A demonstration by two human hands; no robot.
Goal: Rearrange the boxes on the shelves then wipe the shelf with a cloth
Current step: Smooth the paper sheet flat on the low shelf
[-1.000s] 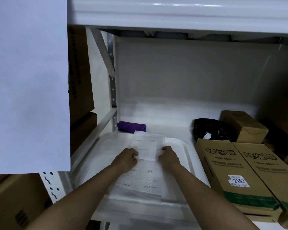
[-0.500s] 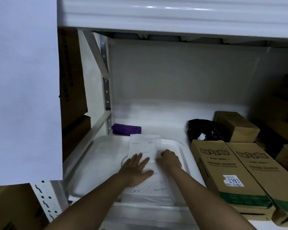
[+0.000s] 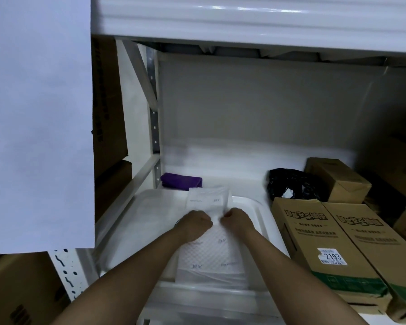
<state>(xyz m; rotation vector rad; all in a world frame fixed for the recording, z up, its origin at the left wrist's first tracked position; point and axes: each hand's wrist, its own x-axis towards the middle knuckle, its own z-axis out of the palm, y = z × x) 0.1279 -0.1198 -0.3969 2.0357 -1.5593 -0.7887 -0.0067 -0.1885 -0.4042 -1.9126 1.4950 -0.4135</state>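
Left hand [image 3: 195,225], flat on white packet [image 3: 210,233] half a second ago, now curled, fingers gripping packet's left side. Right hand [image 3: 236,221] unchanged: fingers curled, pinching packet's right side. Hands close together, not touching. Packet lies on white tray [image 3: 136,221], on shelf [image 3: 220,160]. Purple cloth [image 3: 181,181] behind tray, near left upright. Black bag [image 3: 291,186] and cardboard boxes [image 3: 333,245] on shelf right of tray.

White shelf [image 3: 223,158] under purple cloth [image 3: 181,181], tray [image 3: 259,207], cardboard boxes [image 3: 333,245].
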